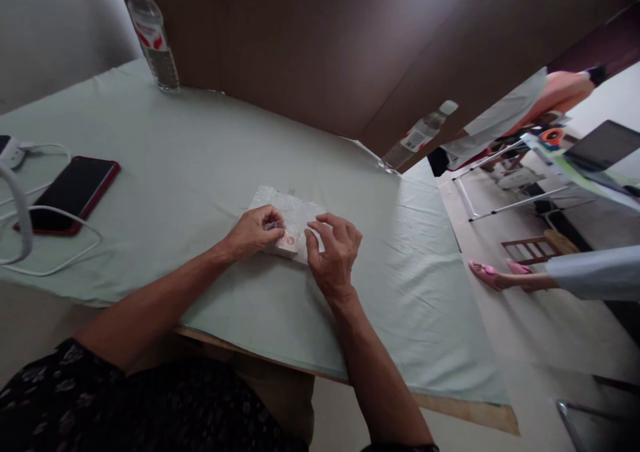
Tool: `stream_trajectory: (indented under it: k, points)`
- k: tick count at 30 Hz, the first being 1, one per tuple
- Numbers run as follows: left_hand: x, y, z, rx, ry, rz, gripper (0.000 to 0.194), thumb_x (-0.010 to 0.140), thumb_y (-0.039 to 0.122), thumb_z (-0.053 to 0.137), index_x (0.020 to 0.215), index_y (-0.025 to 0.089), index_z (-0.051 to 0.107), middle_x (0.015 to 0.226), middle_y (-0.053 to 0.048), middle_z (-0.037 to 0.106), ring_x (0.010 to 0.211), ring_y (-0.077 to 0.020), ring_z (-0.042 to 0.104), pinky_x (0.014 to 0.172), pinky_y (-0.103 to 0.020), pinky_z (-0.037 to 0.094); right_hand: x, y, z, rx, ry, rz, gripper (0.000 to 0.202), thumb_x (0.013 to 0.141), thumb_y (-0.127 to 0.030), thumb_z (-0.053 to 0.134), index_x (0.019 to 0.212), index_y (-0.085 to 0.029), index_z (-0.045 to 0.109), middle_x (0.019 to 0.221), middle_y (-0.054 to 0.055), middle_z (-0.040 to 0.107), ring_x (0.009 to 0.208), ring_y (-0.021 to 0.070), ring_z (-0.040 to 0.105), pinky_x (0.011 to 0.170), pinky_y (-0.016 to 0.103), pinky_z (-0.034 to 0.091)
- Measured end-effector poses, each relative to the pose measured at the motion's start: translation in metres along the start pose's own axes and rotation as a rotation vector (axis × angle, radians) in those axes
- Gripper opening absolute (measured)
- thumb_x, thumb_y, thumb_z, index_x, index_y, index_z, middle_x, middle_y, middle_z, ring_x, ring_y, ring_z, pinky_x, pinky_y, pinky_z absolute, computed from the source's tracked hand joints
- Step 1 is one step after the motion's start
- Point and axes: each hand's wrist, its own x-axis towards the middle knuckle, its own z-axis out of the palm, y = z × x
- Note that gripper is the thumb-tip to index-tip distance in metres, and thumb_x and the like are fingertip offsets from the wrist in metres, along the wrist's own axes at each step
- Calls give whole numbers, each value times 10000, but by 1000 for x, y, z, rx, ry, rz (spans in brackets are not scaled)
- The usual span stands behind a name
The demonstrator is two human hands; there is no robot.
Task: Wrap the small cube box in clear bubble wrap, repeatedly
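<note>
A small white box (289,243) with a pinkish-red mark lies on a sheet of clear bubble wrap (281,202) in the middle of the table. My left hand (256,231) is closed at the box's left end, its fingers pinching what looks like a fold of the bubble wrap. Just right of the box, my right hand (331,249) has its thumb and fingers apart, with nothing visible between them. The bubble wrap spreads flat behind the box and reaches close to my right fingertips.
A pale green cloth (200,152) covers the table. A red-edged phone (75,192) and a white cable (75,259) lie at left. Water bottles (154,42) (419,139) stand against a brown panel (300,45). Other people are at right, near a folding-legged table (555,165).
</note>
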Motion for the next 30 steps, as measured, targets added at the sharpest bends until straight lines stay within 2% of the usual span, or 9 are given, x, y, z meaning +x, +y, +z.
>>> stream_trajectory:
  k: [3,5,10,15,18,22,24,26,30]
  points:
    - [1,0,-3,31,-15,14,212,664,330,614,797,165,634,750,7,625,716,-135,540,698,-265,427,-3,-13,-2,-45,-147,-208,162,977,-265,543,1008,-229,698,1058,62,740,1007,229,625,938,408,371]
    - [1,1,-8,49,-23,6,227,665,349,599,789,163,634,733,5,611,699,-133,524,671,-260,414,-5,-17,0,-52,-259,-259,166,986,-276,535,1021,-212,684,1062,63,741,978,225,622,901,395,373]
    - [3,2,-29,39,-25,-75,294,653,364,590,863,162,628,681,19,563,593,-113,463,560,-238,365,-6,-12,5,-35,-341,-229,190,963,-360,589,1050,-203,654,1144,79,715,1066,251,593,934,394,359]
    - [4,0,-43,283,24,-94,338,655,337,555,924,156,649,670,14,569,585,-129,479,557,-251,372,-6,-9,7,-18,-375,-211,207,953,-374,614,1061,-199,641,1166,90,692,1023,244,590,900,373,362]
    - [5,-1,-49,462,31,-113,434,701,448,596,1011,154,671,765,-24,644,680,-173,569,640,-285,428,-5,-8,6,-45,-380,-214,211,960,-373,608,1077,-200,645,1143,87,690,1006,242,587,894,374,353]
    - [4,3,-54,693,51,-214,622,717,622,620,1135,165,676,958,-91,714,865,-259,644,747,-328,458,-3,-8,2,-97,-413,-209,234,960,-357,615,1152,-227,646,1145,70,679,1000,237,577,882,374,341]
    - [4,5,-54,780,31,-260,615,729,677,594,1064,174,705,976,-106,725,890,-284,651,738,-332,451,-2,-8,0,-119,-439,-203,232,963,-356,611,1160,-240,649,1156,67,670,998,232,574,880,372,336]
    - [5,7,-53,828,-21,-286,577,738,722,559,888,190,725,907,-101,730,848,-280,651,695,-320,431,0,-10,-1,-139,-458,-202,229,963,-354,610,1159,-244,651,1165,68,663,999,231,570,881,372,333]
    - [7,5,-51,825,-124,-282,496,738,678,561,605,204,622,691,-54,668,675,-205,581,588,-288,347,1,-12,-3,-180,-480,-218,265,963,-334,604,1217,-260,632,1182,75,643,995,235,554,875,375,330]
